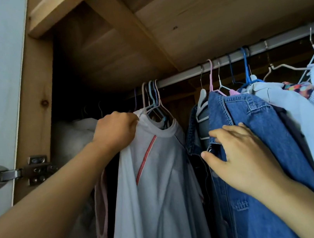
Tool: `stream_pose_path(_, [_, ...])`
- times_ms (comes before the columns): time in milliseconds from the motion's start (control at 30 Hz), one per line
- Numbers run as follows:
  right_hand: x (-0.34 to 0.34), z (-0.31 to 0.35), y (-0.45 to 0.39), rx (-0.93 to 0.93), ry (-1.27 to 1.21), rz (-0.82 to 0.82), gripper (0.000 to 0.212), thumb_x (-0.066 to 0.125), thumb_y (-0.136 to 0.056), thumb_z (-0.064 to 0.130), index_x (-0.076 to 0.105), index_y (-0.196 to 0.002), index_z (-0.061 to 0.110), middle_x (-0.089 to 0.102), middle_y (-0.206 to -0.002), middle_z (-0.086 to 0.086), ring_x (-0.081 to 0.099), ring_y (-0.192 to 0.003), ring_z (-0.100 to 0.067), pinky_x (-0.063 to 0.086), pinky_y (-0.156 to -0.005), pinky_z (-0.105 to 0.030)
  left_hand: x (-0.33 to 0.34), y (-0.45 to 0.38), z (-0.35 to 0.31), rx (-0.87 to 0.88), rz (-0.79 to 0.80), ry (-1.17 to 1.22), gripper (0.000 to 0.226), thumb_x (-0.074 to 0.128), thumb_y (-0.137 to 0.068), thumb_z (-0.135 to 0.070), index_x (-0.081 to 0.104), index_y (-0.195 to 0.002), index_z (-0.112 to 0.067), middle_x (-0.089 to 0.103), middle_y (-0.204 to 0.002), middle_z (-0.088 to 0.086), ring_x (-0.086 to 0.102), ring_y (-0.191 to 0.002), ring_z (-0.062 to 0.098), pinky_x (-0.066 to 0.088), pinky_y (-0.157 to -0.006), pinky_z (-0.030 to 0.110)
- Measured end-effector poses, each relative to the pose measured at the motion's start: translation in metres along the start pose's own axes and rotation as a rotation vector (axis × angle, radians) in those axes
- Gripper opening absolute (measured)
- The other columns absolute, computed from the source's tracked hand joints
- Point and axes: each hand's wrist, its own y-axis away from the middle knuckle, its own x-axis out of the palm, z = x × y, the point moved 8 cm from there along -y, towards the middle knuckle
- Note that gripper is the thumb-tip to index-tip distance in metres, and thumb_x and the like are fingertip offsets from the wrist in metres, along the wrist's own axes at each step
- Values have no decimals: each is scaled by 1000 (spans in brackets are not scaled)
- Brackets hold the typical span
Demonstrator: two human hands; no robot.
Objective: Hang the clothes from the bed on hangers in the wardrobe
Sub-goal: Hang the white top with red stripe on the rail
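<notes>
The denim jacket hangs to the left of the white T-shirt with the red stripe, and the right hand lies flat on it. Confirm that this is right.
One detail is wrong. In the head view the denim jacket hangs to the right of the white T-shirt, not the left. The rest holds: the right hand lies flat on the jacket, fingers straight.

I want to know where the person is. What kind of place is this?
It looks like the inside of a wooden wardrobe, probably in a bedroom. A metal rail runs across under a wooden shelf, clothes such as a denim jacket hang from it on hangers, and a door hinge shows at the left.
</notes>
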Motion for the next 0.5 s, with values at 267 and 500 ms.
stream_pose_path(267, [-2, 5, 10, -13, -122, -32, 52, 58, -85, 42, 53, -127, 12, 63, -118, -7, 35, -131, -21, 11, -113, -30, -15, 79, -3, -151, -182, 395, 58, 60, -86, -38, 40, -140, -28, 47, -114, -2, 53, -94, 20, 43, -78, 31])
stream_pose_path(500, [4, 57, 55, -117, -394, -63, 50, 54, -76, 44, 64, -111, 9, 67, -100, -6, 49, -114, -21, 44, -97, -50, -24, 192, 0, -248, -168, 525, 48, 58, -81, -47, 56, -124, -25, 47, -102, -14, 54, -79, 6, 51, -66, 31])
